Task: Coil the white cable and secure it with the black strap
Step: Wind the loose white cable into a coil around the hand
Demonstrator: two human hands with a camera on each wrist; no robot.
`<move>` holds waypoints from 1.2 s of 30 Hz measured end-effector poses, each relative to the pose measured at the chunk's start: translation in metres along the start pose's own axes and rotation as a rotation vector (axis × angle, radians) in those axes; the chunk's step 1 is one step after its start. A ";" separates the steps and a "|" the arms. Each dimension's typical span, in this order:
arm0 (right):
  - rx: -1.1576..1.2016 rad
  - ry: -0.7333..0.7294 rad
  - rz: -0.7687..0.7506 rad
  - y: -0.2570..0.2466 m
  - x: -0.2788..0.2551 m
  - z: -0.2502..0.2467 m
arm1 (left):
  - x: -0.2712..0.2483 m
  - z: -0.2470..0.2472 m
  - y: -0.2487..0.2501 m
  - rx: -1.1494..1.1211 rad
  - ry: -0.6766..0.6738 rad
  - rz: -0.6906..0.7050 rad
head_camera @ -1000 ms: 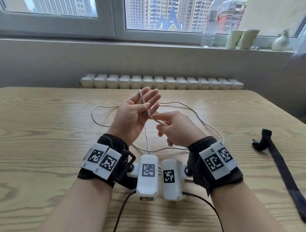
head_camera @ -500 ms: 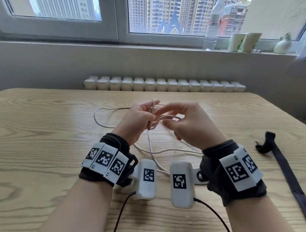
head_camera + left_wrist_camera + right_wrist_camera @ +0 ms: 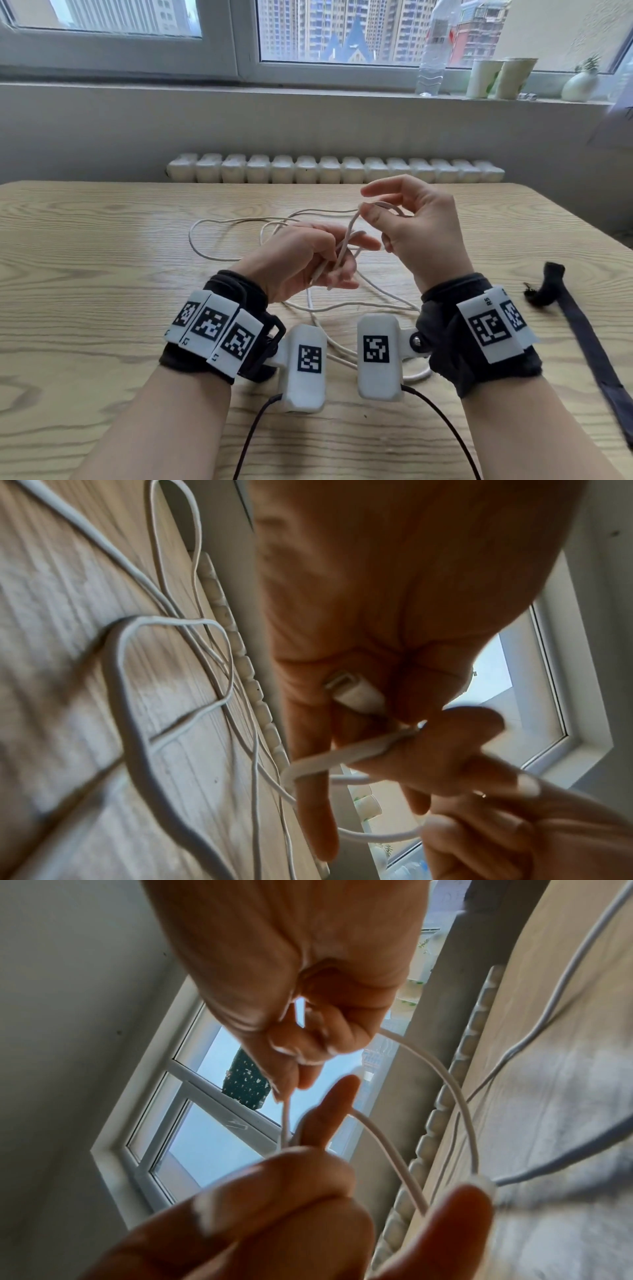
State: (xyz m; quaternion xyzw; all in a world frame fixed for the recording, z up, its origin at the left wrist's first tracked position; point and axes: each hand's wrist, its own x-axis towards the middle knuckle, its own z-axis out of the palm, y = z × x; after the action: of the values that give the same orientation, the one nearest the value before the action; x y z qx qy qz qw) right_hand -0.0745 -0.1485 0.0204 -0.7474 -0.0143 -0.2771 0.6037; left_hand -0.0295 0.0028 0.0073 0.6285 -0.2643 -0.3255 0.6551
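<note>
The thin white cable (image 3: pixel 219 257) lies in loose loops on the wooden table (image 3: pixel 102 274) and runs up into both hands. My left hand (image 3: pixel 329 260) grips the cable's end, and its white connector (image 3: pixel 356 693) lies across the palm under curled fingers. A little higher and to the right, my right hand (image 3: pixel 373 212) pinches a raised loop of the cable (image 3: pixel 445 1080) between thumb and fingers. The black strap (image 3: pixel 582 339) lies flat on the table at the right, apart from both hands.
A white radiator (image 3: pixel 335 169) runs behind the table's far edge. On the window sill stand a plastic bottle (image 3: pixel 433 51), two paper cups (image 3: pixel 500 77) and a small white vase (image 3: pixel 580 85). Dark wires (image 3: pixel 442 428) trail from the wrist cameras toward me.
My right hand has lifted up and to the right, drawing a loop of cable from my left hand. My left hand has dropped slightly and closed around the cable end.
</note>
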 end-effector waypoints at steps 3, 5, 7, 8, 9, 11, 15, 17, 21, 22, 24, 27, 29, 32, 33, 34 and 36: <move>0.039 0.048 0.067 0.005 0.002 -0.002 | 0.000 -0.003 -0.001 -0.065 -0.054 0.016; 0.069 0.069 0.115 0.009 0.004 -0.003 | 0.000 -0.004 0.000 -0.073 -0.065 0.036; 0.075 0.067 0.149 0.011 0.005 -0.003 | 0.000 -0.003 0.001 -0.072 -0.045 0.048; 0.075 0.061 0.156 0.012 0.005 -0.003 | -0.001 -0.003 0.001 -0.073 -0.032 0.056; 0.076 0.056 0.163 0.013 0.005 -0.003 | -0.001 -0.002 0.002 -0.080 -0.025 0.066; 0.072 0.053 0.163 0.015 0.006 -0.003 | -0.001 -0.002 0.003 -0.120 -0.017 0.086; 0.022 0.077 0.135 0.021 0.009 -0.002 | 0.001 -0.004 0.003 -0.292 0.002 0.137; -0.020 0.057 0.135 0.024 0.010 -0.002 | 0.002 -0.005 0.003 -0.387 0.029 0.169; -0.075 -0.041 0.143 0.025 0.009 0.000 | 0.000 -0.003 0.007 -0.500 0.078 0.220; -0.075 -0.074 0.142 0.025 0.008 0.002 | -0.001 -0.002 0.009 -0.528 0.074 0.236; -0.088 -0.129 0.148 0.026 0.007 0.006 | -0.003 -0.002 0.011 -0.584 0.052 0.269; -0.124 -0.234 0.154 0.026 0.005 0.014 | -0.003 -0.003 0.012 -0.649 0.047 0.315; -0.185 -0.306 0.136 0.024 0.003 0.019 | -0.002 -0.005 0.011 -0.687 0.061 0.344; -0.237 -0.400 0.119 0.021 0.000 0.024 | 0.000 -0.006 0.011 -0.709 0.088 0.385; -0.251 -0.427 0.116 0.020 -0.001 0.025 | 0.001 -0.006 0.011 -0.714 0.096 0.402; -0.265 -0.453 0.117 0.020 -0.002 0.027 | 0.001 -0.006 0.010 -0.715 0.102 0.416; -0.292 -0.503 0.137 0.020 -0.003 0.030 | 0.002 -0.006 0.010 -0.705 0.108 0.435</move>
State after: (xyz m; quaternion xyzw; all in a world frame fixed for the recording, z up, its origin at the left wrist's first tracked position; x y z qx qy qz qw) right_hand -0.0581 -0.1256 -0.0022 -0.8708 -0.0730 -0.0410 0.4845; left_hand -0.0227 0.0056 0.0169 0.3115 -0.2284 -0.2168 0.8966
